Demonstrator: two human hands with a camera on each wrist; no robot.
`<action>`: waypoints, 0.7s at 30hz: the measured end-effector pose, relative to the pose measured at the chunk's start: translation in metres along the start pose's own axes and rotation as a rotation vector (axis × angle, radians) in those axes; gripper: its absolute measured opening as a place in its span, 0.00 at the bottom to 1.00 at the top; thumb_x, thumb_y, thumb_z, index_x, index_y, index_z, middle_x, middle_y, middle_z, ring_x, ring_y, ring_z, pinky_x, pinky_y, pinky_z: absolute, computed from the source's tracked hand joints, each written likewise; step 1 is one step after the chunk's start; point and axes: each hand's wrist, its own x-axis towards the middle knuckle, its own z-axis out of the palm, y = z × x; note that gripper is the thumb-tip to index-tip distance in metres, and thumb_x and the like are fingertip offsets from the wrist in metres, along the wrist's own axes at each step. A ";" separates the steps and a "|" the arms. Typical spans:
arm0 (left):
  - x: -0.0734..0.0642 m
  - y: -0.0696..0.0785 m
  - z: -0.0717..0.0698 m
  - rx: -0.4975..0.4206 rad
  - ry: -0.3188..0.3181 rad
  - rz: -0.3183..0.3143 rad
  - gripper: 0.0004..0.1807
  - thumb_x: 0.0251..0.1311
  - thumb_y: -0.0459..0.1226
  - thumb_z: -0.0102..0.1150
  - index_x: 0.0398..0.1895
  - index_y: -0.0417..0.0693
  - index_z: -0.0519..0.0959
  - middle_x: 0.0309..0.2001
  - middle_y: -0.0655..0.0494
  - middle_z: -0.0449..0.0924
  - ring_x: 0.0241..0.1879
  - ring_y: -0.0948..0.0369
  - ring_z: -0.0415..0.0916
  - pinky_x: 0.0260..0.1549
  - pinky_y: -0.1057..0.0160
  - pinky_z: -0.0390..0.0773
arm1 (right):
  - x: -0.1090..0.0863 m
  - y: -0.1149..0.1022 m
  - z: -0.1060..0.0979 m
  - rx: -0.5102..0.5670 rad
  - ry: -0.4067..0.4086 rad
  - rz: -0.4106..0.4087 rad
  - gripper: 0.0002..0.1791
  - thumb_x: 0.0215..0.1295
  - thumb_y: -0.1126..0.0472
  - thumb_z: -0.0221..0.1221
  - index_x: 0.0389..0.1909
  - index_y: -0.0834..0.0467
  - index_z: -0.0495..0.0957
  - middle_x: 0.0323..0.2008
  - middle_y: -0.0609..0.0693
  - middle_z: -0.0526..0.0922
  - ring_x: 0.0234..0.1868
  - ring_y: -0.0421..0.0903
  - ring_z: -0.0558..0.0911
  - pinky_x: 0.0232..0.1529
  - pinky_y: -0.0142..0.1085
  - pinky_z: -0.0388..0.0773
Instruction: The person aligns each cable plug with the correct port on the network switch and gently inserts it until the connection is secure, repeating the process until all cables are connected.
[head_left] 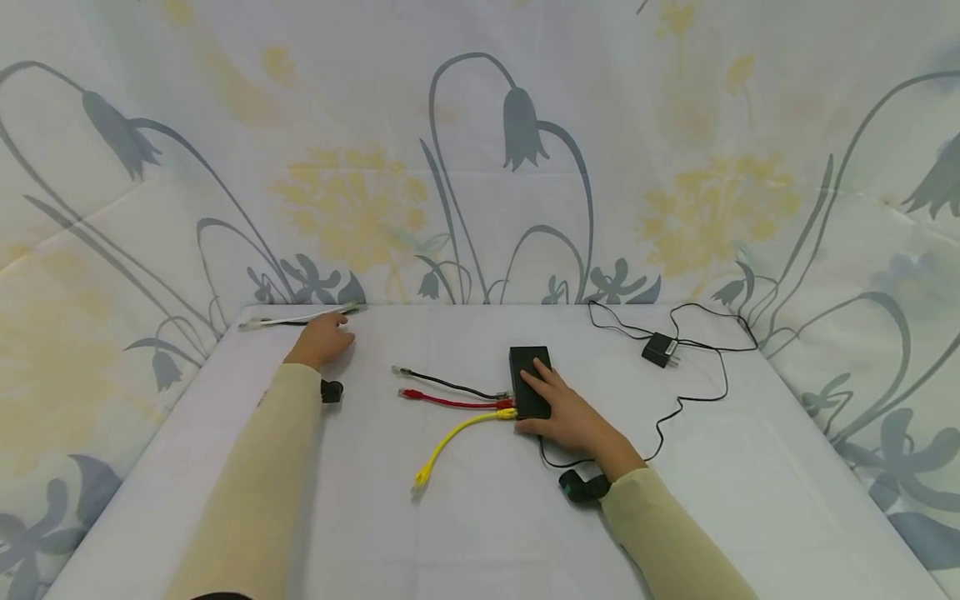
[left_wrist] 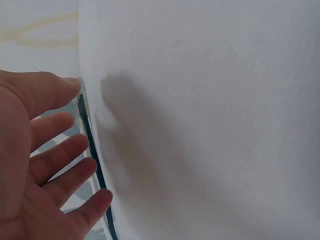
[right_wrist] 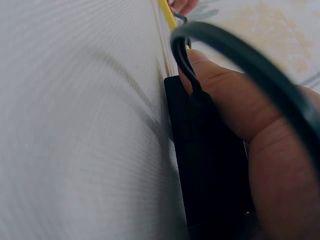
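A black box (head_left: 529, 360), an oblong block with a smooth, dark casing, lay on the white cloth-covered bench (head_left: 450, 542). Slender leads ran from its left side, each ending in a plug: a black cable (head_left: 453, 385), a red cable (head_left: 457, 405) and a bright yellow cable (head_left: 456, 432) bent in a smooth curve. The right hand (head_left: 576, 418) rested over the box, its grip holding it, fingers fanned across the flat top and thumb against the near end. The left hand (head_left: 321, 342), its grip spread, was at a white cable (head_left: 303, 319) and a dark cable (left_wrist: 98, 150) at the far left edge. A thin cord (head_left: 701, 399) wound rightward in loose bends to a blocky adapter (head_left: 659, 350) with metal prongs. Behind hung floral fabric (head_left: 360, 83).

The left wrist view alone showed the loosely bent fingers apart and a clear plug (left_wrist: 83, 104) at the thumb tip; whether they touched could not be told. Only the right wrist view revealed the cord looping into the box's near end, beside fine-woven cloth.
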 end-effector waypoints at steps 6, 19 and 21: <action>0.006 -0.006 -0.002 0.017 -0.009 -0.012 0.32 0.66 0.40 0.44 0.69 0.28 0.59 0.67 0.27 0.59 0.68 0.34 0.55 0.68 0.41 0.57 | 0.000 0.001 0.001 0.004 0.005 -0.001 0.50 0.57 0.36 0.63 0.76 0.42 0.50 0.79 0.45 0.38 0.78 0.58 0.44 0.69 0.62 0.55; 0.004 -0.004 -0.004 0.049 -0.019 0.005 0.34 0.62 0.36 0.42 0.69 0.24 0.55 0.67 0.25 0.58 0.68 0.33 0.55 0.68 0.41 0.57 | -0.003 -0.002 0.001 0.003 0.012 0.007 0.49 0.57 0.36 0.64 0.76 0.42 0.51 0.78 0.44 0.39 0.78 0.57 0.45 0.70 0.61 0.55; 0.006 -0.008 -0.002 0.061 -0.018 0.012 0.34 0.62 0.36 0.42 0.69 0.24 0.55 0.67 0.25 0.58 0.68 0.33 0.55 0.67 0.40 0.57 | -0.003 -0.002 0.001 0.000 0.013 0.003 0.49 0.57 0.37 0.64 0.76 0.42 0.51 0.78 0.44 0.39 0.78 0.57 0.44 0.70 0.60 0.55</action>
